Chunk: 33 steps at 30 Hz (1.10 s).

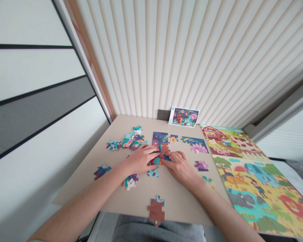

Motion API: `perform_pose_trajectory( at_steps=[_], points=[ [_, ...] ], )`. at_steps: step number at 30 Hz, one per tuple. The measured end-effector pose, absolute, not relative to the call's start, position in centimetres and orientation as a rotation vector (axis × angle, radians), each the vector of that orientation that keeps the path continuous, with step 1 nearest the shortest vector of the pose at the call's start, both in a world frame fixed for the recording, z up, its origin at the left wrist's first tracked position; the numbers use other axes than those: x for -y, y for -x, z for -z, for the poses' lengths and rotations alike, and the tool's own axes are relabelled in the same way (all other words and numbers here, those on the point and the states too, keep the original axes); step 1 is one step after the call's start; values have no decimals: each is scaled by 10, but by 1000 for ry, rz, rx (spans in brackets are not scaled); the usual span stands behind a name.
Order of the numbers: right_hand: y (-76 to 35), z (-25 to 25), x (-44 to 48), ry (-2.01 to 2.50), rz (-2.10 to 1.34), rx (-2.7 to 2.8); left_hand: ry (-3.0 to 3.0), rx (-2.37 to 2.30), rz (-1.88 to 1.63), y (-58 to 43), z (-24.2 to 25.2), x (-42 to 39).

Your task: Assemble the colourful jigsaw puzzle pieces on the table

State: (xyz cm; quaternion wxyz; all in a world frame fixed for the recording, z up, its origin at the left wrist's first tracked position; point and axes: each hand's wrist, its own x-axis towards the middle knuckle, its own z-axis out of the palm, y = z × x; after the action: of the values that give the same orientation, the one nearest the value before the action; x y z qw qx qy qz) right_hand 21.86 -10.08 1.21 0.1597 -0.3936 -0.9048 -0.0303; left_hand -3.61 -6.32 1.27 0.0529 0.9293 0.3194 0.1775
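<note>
Near the middle of the table lies a partly joined puzzle section (160, 137), dark blue at the top with red, brown and teal below. My left hand (142, 159) rests on its left side, fingers spread and touching the pieces. From the right, my right hand (179, 165) touches the section's lower right side with its fingertips; whether they pinch a piece is hidden. A small piece with an orange shape (174, 138) lies just right of the section's top. Farther right is a joined blue and purple section (197, 144).
A heap of loose pieces (133, 139) lies at the back left. Single pieces include a brown one (156, 210) at the front edge and a purple one (201, 165). A picture card (184, 117) leans on the wall. Two finished puzzles, farm (232, 143) and safari (265, 188), lie right.
</note>
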Motion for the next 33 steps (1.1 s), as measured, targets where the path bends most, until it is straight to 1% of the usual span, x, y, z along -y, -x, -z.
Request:
perform_pose_trajectory(
  at_steps=[8,14,21,29,33],
  points=[
    [-221,-19,101,1099,4,2604,-2852,-970,-521,36,-13,64],
    [-220,-17,101,1106,33,2563,-2849,-979,-520,35,-13,65],
    [-221,-16,100,1126,-25,2506,-2844,-996,-540,35,-9,63],
    [-218,-14,100,1109,51,2564,-2850,-974,-541,34,-13,65],
    [-220,-14,99,1103,-7,2529,-2857,-973,-524,34,-14,65]
  ],
)
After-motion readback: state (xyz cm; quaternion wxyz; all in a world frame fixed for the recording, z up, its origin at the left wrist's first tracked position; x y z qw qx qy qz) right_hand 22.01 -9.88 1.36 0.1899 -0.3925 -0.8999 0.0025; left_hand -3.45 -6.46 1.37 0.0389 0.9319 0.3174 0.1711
